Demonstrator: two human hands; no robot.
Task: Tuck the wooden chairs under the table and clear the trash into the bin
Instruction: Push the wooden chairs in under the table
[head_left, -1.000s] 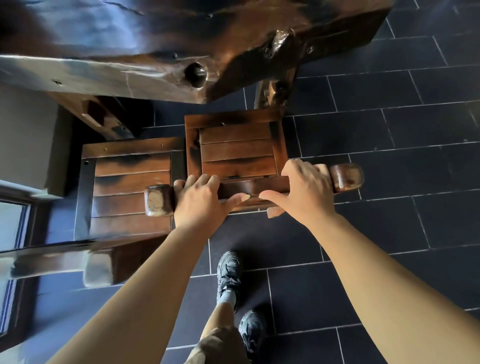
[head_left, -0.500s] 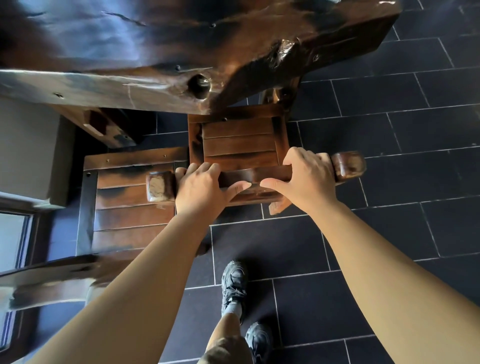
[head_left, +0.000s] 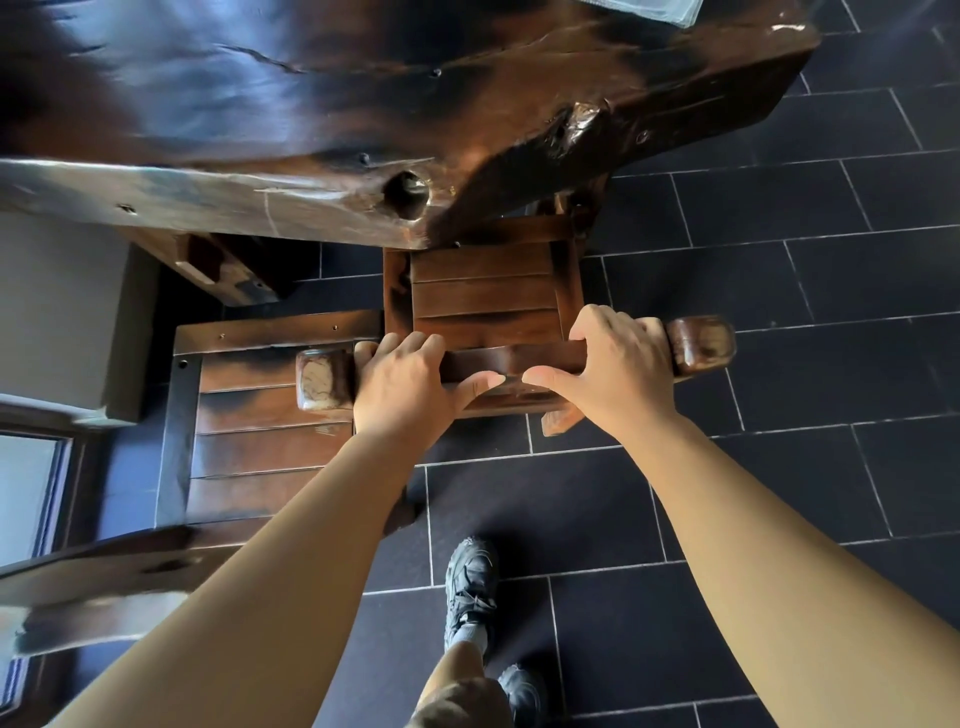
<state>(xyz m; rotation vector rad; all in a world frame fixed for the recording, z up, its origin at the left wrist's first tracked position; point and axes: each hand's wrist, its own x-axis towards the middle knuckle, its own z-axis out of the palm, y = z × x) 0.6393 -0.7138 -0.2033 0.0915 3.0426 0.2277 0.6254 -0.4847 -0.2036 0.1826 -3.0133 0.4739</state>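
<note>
A dark wooden chair (head_left: 485, 291) with a slatted seat stands in front of me, its far edge under the corner of the thick dark wooden table (head_left: 332, 109). My left hand (head_left: 402, 382) and my right hand (head_left: 618, 366) both grip the chair's top rail (head_left: 511, 359), thumbs nearly touching underneath. A second wooden chair (head_left: 260, 431) stands to the left, its seat out from under the table and its backrest (head_left: 98, 582) near my left arm.
The floor is dark tile (head_left: 805, 291). My feet in black shoes (head_left: 470, 582) stand behind the chair. A table leg (head_left: 223, 270) sits left of the chair. A wall and window frame (head_left: 41, 467) close the left side. A pale sheet (head_left: 649, 8) lies on the tabletop's far corner.
Both hands have pushed the chair forward, and its seat has slid further under the table's corner. My feet have stepped forward behind it.
</note>
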